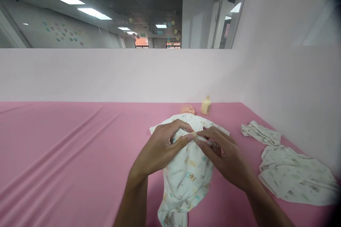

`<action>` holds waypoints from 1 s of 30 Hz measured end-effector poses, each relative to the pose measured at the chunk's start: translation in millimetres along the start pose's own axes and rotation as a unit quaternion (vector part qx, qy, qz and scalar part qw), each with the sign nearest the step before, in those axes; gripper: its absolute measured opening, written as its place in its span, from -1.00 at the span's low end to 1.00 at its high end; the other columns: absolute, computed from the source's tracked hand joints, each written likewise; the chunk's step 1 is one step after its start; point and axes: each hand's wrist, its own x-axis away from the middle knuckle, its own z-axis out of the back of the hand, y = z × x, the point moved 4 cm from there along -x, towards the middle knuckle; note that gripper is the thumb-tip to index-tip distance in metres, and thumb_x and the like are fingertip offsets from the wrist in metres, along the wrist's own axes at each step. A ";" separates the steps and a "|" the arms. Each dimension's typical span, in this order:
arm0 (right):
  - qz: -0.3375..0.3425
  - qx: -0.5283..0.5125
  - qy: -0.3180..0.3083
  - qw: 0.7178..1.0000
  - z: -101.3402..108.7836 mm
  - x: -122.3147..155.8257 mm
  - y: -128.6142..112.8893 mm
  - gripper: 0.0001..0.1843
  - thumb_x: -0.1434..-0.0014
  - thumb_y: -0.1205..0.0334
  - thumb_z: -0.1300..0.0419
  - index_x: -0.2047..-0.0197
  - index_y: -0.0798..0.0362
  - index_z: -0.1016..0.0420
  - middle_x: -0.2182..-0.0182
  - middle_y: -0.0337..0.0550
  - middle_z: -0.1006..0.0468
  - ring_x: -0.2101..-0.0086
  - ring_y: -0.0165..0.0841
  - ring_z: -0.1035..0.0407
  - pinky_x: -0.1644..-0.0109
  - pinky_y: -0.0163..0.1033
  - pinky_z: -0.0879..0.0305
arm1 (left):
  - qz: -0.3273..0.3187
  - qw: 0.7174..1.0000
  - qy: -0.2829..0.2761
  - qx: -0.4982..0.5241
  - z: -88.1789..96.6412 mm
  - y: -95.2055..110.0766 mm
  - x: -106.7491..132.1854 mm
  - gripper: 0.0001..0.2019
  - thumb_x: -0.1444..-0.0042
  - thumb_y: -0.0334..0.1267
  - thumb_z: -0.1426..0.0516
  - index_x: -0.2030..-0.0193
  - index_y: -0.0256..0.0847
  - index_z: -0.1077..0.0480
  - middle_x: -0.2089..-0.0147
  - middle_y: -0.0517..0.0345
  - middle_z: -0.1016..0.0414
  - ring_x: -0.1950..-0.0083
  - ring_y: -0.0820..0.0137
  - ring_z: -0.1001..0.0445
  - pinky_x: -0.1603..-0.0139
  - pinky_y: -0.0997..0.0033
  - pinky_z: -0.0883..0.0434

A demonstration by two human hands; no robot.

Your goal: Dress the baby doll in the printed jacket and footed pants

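Note:
A doll lies on its back, its head (188, 109) showing past the collar of a white baby top (170, 120) with spread sleeves. Both hands meet over its middle and pinch the waistband of white patterned baby pants (190, 173). My left hand (162, 145) grips the band's left part between thumb and fingers. Close beside it, my right hand (223, 150) has thumb and fingertips closed on the gathered band. The pants' legs hang toward me, printed with small bears. The doll's body is hidden under the cloth.
A pale yellow bottle (206, 105) stands beside the doll's head near the wall. On the right lie a small crumpled white cloth garment (261, 133) and a larger one (295, 173). Pink sheeting (66, 156) covers the table, with long creases at left. A white wall (106, 74) borders the back.

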 end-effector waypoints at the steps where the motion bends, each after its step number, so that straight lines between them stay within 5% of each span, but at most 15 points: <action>1: 0.004 0.003 0.005 1.000 0.2 0.0 -0.7 -0.83 -0.34 0.19 -0.12 0.03 -0.08 -0.46 0.26 -0.18 -0.51 0.30 -0.37 -0.36 0.26 -0.24 -0.28 | -0.001 1.000 0.002 0.000 -0.1 0.5 0.1 -0.82 -0.27 -0.07 -0.11 0.13 -0.03 -0.49 0.20 0.27 -0.56 0.33 0.52 -0.39 0.33 0.51 -0.30; 30: 0.041 0.049 -0.015 0.998 0.6 2.3 -11.8 -0.81 -0.34 0.23 -0.11 0.00 0.01 -0.39 0.21 -0.18 -0.51 0.18 -0.34 -0.36 0.09 -0.19 -0.29 | 0.019 0.999 0.027 -0.032 -5.9 -1.0 -1.2 -0.80 -0.21 -0.06 -0.17 0.17 -0.10 -0.46 0.32 0.26 -0.53 0.46 0.56 -0.37 0.50 0.61 -0.31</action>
